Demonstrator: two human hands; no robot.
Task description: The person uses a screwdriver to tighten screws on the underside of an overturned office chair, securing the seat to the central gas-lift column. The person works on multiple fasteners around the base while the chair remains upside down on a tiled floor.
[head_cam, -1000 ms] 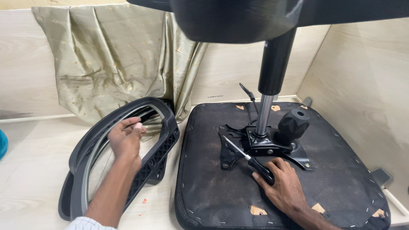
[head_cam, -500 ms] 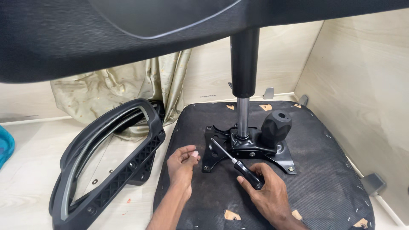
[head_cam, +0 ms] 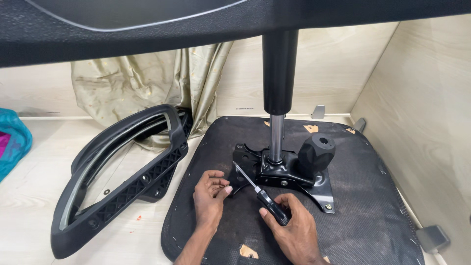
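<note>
The floor is a pale, wood-grain laminate surface [head_cam: 44, 196], and the same light material forms the back wall [head_cam: 333, 68] and the right side wall [head_cam: 427, 113], which meet in a corner. A crumpled olive-gold fabric cloth [head_cam: 147, 83] hangs against the back wall and reaches down to the floor. At the far left edge lies a piece of bright teal and magenta cloth [head_cam: 12, 142]. The light is soft and even, with only weak shadows on the floor.

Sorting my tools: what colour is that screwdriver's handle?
Black, on the screwdriver in the right hand; head view.
</note>
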